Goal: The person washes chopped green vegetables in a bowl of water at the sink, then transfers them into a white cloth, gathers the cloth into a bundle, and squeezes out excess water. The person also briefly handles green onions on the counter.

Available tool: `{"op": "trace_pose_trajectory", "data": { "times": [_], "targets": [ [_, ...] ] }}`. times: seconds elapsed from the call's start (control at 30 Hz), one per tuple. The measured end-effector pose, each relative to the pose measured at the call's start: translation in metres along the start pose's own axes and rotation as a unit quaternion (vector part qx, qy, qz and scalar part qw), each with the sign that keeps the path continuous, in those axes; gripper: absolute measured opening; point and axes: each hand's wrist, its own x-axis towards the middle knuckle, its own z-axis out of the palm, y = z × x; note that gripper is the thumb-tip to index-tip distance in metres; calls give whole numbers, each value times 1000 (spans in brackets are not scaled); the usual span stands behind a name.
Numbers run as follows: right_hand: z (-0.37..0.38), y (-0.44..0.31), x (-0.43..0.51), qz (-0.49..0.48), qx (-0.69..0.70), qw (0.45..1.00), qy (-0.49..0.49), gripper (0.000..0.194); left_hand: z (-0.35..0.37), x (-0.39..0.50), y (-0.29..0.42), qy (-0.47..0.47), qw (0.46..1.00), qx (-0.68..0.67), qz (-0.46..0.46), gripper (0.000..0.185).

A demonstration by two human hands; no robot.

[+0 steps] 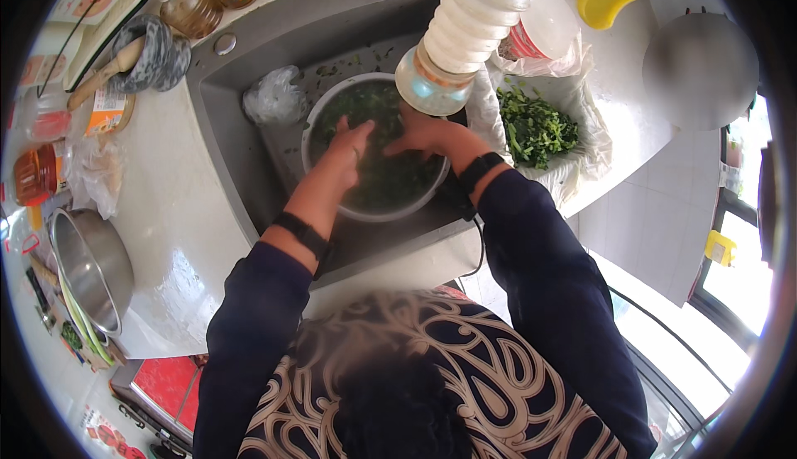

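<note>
A round metal basin [381, 217] sits in the grey sink [227, 148]. It holds murky water and chopped leafy greens [389, 188]. My left hand [346, 153] is in the basin on its left side, thumb and fingers apart, fingertips at the water. Towards the basin's right side, my right hand [425, 133] reaches into the water with its fingers spread. No object shows in either hand, though the submerged fingertips are partly hidden. To the right of the basin, more chopped greens [538, 126] lie in a container lined with white plastic [594, 141].
A ribbed tap extension [467, 17] hangs over the basin's upper right edge. In the sink lies a crumpled clear plastic bag [275, 97]. A stone mortar [165, 54], bottles [193, 11] and a steel bowl [103, 266] stand on the left counter.
</note>
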Motion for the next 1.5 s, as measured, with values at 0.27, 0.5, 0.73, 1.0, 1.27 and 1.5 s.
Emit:
{"op": "trace_pose_trajectory", "data": {
  "times": [0.27,0.5,0.73,1.0,1.27,1.5],
  "targets": [
    [11,5,1,-112,-122,984,59,110,-10,-12,21,-102,992,63,32,86],
    [20,20,-46,34,271,961,40,101,-5,-45,11,7,998,-42,-35,72],
    [51,27,1,162,385,906,-69,65,0,17,-28,-47,988,-82,-124,79],
    [31,3,-37,32,353,935,-2,53,-19,-15,7,-104,991,-73,-46,72],
    [-8,16,-7,-120,-147,965,184,101,-15,-31,35,-27,992,94,75,81],
    [3,-8,9,-112,-118,967,196,107,-2,3,28,2,984,127,125,73]
  ]
}}
